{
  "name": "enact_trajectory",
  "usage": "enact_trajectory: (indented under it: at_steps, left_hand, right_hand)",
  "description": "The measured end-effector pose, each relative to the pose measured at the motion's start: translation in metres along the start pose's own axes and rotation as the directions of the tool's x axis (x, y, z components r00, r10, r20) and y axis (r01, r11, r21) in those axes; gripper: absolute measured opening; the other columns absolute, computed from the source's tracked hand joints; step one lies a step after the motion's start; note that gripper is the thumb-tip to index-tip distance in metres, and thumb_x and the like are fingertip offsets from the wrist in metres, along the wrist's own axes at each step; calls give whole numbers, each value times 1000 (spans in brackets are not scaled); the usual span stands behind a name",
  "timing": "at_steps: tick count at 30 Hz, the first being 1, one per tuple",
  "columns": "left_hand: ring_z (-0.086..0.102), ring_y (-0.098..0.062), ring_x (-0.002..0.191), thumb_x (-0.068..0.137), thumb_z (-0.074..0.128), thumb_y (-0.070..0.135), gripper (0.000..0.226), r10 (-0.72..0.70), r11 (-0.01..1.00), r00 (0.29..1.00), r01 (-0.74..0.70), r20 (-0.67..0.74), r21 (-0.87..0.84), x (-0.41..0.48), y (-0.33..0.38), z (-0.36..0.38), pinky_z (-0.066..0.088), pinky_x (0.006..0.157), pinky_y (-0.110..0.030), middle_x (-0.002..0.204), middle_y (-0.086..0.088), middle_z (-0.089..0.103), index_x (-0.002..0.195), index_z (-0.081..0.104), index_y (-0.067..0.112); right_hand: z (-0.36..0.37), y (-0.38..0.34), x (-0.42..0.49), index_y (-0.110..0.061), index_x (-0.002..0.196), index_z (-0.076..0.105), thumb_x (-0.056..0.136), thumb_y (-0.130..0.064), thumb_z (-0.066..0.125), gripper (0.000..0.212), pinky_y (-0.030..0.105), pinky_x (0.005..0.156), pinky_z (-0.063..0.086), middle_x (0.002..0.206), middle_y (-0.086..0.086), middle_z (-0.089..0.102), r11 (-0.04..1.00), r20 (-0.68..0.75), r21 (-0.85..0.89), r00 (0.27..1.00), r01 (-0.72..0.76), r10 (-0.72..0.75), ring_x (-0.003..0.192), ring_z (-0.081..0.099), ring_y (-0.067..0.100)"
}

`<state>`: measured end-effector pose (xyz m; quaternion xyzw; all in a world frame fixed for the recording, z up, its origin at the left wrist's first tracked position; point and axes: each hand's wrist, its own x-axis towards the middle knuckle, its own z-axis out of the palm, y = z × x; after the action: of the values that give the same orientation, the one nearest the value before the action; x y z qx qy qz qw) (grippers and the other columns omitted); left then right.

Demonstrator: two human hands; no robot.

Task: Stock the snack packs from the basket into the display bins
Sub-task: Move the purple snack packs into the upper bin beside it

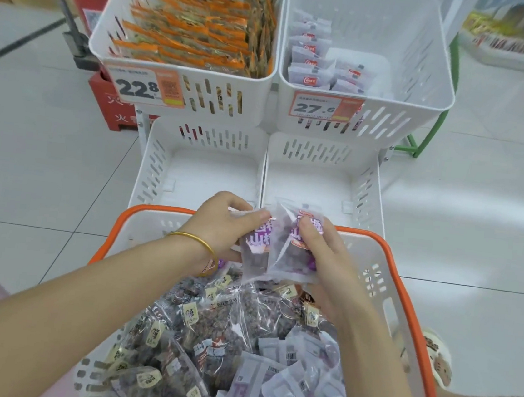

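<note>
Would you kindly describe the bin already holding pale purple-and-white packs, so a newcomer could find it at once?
Beyond the orange-rimmed white plastic basket stands a two-tier stack of white slotted plastic bins. The one you want is the upper right bin. Its orange-edged price tag reads 27.6, whereas the upper left bin is crammed with orange packs and tagged 22.8.

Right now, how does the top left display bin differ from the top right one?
The top left bin is packed nearly full with orange-edged packs; the top right bin holds only a few pale purple-marked packs, mostly along its left side, with bare floor showing. The left price tag reads 22.8; the right price tag reads 27.6. Both are white slotted plastic bins, side by side.
</note>
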<state>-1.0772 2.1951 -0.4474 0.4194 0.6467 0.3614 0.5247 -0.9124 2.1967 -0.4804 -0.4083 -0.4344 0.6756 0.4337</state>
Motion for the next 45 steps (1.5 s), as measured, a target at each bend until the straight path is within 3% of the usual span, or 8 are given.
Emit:
enact_trajectory:
  at_steps: [5,9,13,18,21,27,32,45]
  left_hand:
    - [70,-16,66,95,47,37,41,-17,959,998,31,55,-282,-10,10,12,58,66,-24,77,-12,73,82,60,1]
    - [62,-14,106,64,72,50,80,113,994,983,-113,145,-7,-12,4,17,48,94,-32,116,1,64,129,45,12]
    - [61,-11,104,69,82,29,75,173,971,976,-192,132,143,-8,0,14,49,93,-33,117,2,59,129,36,26]
    - [65,-8,94,71,80,12,62,302,929,922,-342,240,144,3,26,5,53,83,-22,108,2,62,116,44,34]
    - [61,-10,102,66,83,9,66,412,868,878,-459,243,189,25,65,4,51,86,-22,111,0,60,117,44,21]
    - [50,-12,110,66,84,29,70,718,592,686,-693,121,411,86,159,21,42,93,-22,119,1,51,122,46,12]
    - [46,-30,121,74,42,55,65,785,251,598,-541,158,803,147,164,11,32,105,-36,123,-12,53,117,55,8]
    - [46,-33,124,86,38,40,45,767,121,612,-433,193,893,171,146,13,33,105,-55,123,-13,55,108,61,9]
  right_hand:
    - [6,6,2,-35,136,40,89,-42,48,48,41,93,50,120,-2,66,998,2,-44,999,43,-43,107,65,19]
    - [10,2,4,-47,139,27,85,-50,45,57,26,85,54,126,-6,61,986,5,-153,997,73,-73,106,63,6]
    - [7,-7,3,-45,146,12,91,-47,41,63,12,70,51,129,-10,54,979,27,-200,999,27,-22,96,63,-8]
    - [-18,-55,16,-47,142,18,66,-25,79,100,33,76,57,105,4,71,956,107,-291,994,32,-1,91,70,21]
    - [-26,-109,36,-40,130,42,65,-8,83,83,43,72,59,99,2,72,903,177,-428,983,39,41,85,70,22]
    - [-39,-209,99,-21,119,53,73,2,75,56,35,57,59,94,2,64,872,-6,-417,958,257,-285,69,68,15]
    - [-62,-238,187,-22,120,51,71,8,73,62,30,54,52,99,-1,56,734,-150,-583,842,348,-518,67,58,13]
    - [-58,-207,276,-33,127,48,93,-41,43,36,29,77,42,105,-10,54,803,-78,-586,994,-111,81,88,52,7]
